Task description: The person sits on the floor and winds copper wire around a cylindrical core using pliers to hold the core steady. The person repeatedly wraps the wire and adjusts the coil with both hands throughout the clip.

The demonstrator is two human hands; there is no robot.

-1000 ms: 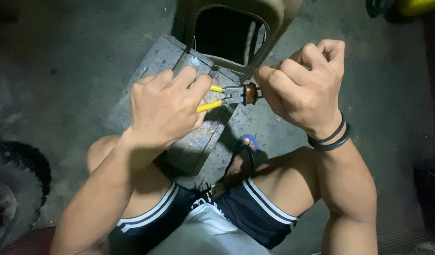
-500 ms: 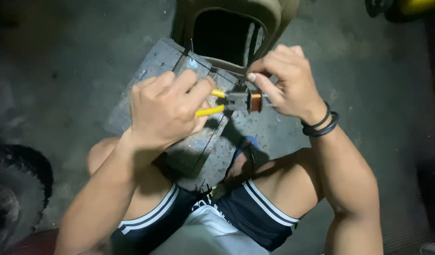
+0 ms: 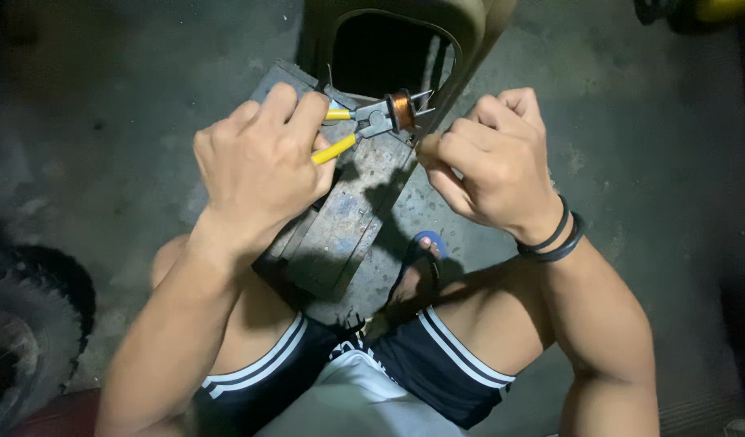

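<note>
**Left hand clamps pliers on a copper coil, right hand pinches beside it**

Left hand (image 3: 263,166) wrapped tight round the yellow handles of the pliers (image 3: 358,123), squeezing them shut on a small copper coil (image 3: 402,109). Coil held up in the air at the pliers' nose, just above the far end of a worn metal block (image 3: 340,218) and in front of the dark opening of a tan plastic housing (image 3: 469,32). Right hand (image 3: 494,166) loosely curled just beside the coil, thumb and forefinger pressed together as if on a fine wire; too thin to make out, so cannot tell for certain. Two dark bands (image 3: 557,239) on that wrist. Tyre (image 3: 29,324) at the left edge, blue sandal (image 3: 421,259) on the concrete floor (image 3: 656,121) below.

Looks light and small, but delicate: thin winding likely to nick or unravel, thin metal legs sticking out to the right apt to bend. Best gripped at the core or end flange, as the pliers seem to do, not across the bare winding. Steady pressure, no crushing.

Against half a second ago: coil no longer under the right fingers, right hand drawn back and lower, pliers and coil raised nearer the housing. Left grip unchanged.
</note>
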